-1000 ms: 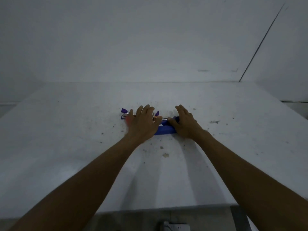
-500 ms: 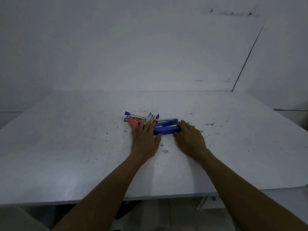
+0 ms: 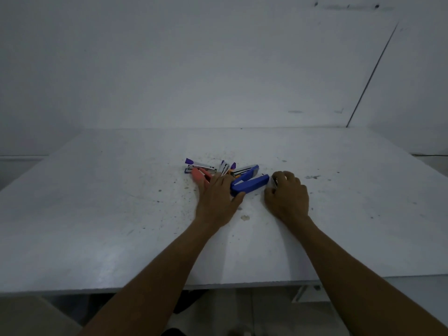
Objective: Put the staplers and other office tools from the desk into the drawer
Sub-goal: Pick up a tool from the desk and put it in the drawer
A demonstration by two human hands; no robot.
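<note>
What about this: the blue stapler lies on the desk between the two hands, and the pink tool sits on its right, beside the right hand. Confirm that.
Not quite. In the head view the blue stapler does lie on the desk between the left hand and right hand, but the pink tool sits on its left, beside the left hand's fingers.

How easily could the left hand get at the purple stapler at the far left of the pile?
Probably yes: the left hand lies just short of the purple stapler, with only the pink tool between them.
</note>
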